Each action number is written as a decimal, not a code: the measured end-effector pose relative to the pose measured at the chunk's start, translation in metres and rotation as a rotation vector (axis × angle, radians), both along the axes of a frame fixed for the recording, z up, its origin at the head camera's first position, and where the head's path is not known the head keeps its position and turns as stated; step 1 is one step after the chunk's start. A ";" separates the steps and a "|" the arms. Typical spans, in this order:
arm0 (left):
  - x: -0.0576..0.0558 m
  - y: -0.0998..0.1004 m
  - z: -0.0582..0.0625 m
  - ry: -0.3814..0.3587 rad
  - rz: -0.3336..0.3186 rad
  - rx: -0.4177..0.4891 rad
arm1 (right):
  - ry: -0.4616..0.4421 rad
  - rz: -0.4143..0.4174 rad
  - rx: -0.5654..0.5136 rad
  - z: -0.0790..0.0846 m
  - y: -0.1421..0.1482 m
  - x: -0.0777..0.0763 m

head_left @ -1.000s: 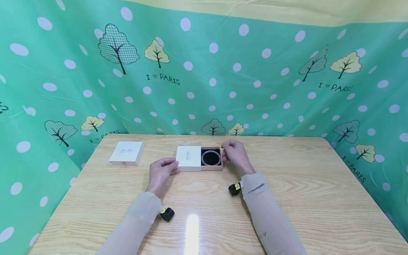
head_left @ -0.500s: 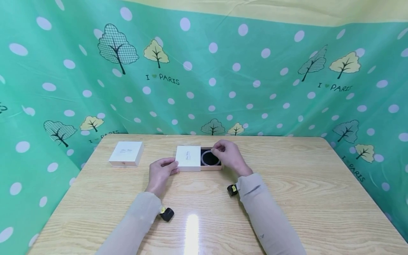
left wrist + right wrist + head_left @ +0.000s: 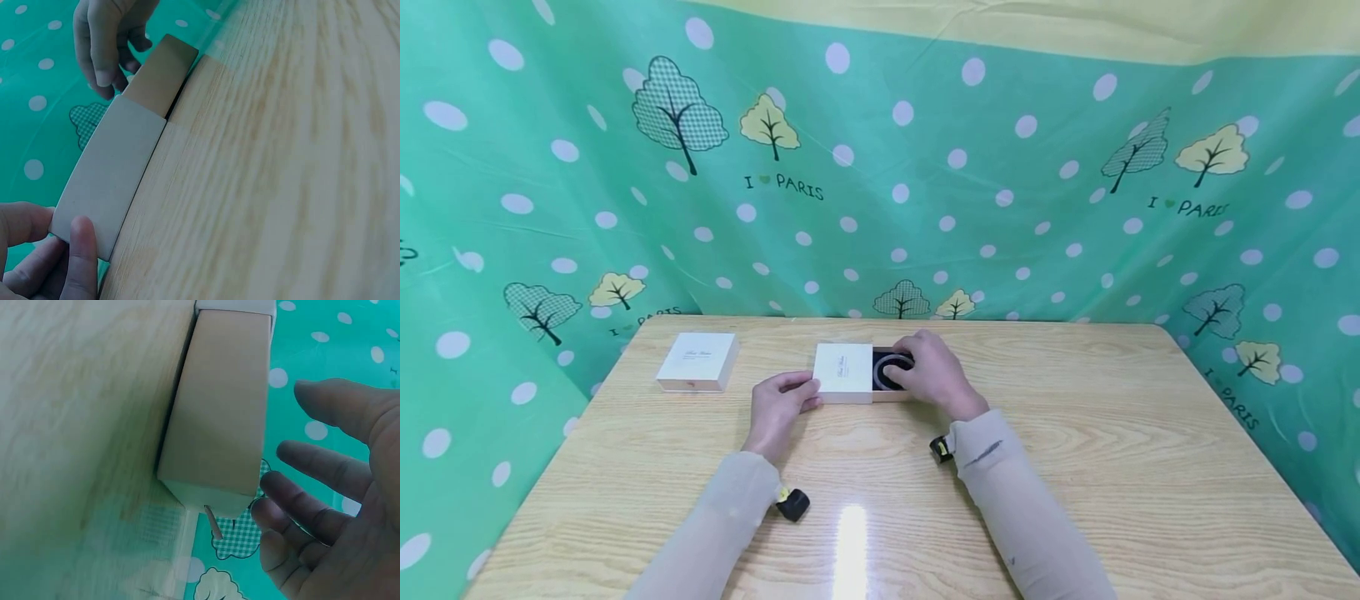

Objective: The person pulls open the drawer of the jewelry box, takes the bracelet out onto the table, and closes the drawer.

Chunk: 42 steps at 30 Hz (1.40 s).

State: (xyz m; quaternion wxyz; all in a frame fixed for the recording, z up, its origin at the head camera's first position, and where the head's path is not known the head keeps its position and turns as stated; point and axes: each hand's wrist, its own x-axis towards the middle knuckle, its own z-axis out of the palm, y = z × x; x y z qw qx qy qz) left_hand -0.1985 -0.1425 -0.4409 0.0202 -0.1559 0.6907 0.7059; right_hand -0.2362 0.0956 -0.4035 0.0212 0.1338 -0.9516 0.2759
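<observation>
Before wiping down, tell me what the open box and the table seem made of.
Open box: probably matte cardboard; flat panels and crisp edges suggest it. Table: wood or printed laminate, fairly glossy; grain lines show, light glares off it.

Long sleeves of pale greyish-beige cloth are worn, the left sleeve [image 3: 711, 525] and the right sleeve [image 3: 1026, 508], the latter marked by a dark streak [image 3: 985, 452] near its cuff. Small black boxy devices, left [image 3: 794, 506] and right [image 3: 938, 451], are worn at the wrists, each marked with yellow.
</observation>
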 end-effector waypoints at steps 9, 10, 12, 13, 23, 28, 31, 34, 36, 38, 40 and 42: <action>-0.001 -0.001 0.000 -0.008 0.000 -0.003 | 0.037 0.017 0.142 -0.003 -0.006 0.003; -0.001 -0.001 0.000 -0.007 -0.001 -0.004 | 0.038 0.014 0.151 -0.004 -0.006 0.003; -0.001 -0.001 -0.001 -0.008 0.000 -0.004 | 0.039 0.012 0.171 -0.005 -0.007 0.003; -0.001 -0.001 -0.001 -0.008 0.001 -0.001 | 0.036 0.012 0.181 -0.005 -0.008 0.003; -0.001 -0.001 -0.001 -0.003 0.000 -0.014 | 0.017 0.009 0.234 -0.006 -0.012 0.004; -0.001 0.000 -0.001 -0.002 0.004 -0.006 | 0.010 0.007 0.257 -0.005 -0.014 0.003; -0.001 0.000 -0.002 -0.003 0.005 0.006 | 0.011 -0.002 0.282 -0.005 -0.014 0.002; -0.001 0.000 -0.002 -0.004 0.006 0.010 | 0.011 -0.014 0.302 -0.005 -0.015 0.001; -0.001 0.001 -0.002 -0.007 0.011 0.003 | -0.002 -0.021 0.302 -0.003 -0.016 0.001; -0.001 0.001 -0.001 -0.007 0.010 0.001 | -0.018 -0.027 0.299 -0.001 -0.017 0.001; -0.001 0.001 -0.001 -0.008 0.011 0.003 | -0.035 -0.032 0.302 0.001 -0.018 0.001; -0.001 0.001 0.000 -0.007 0.010 0.006 | -0.052 -0.034 0.317 0.003 -0.019 0.001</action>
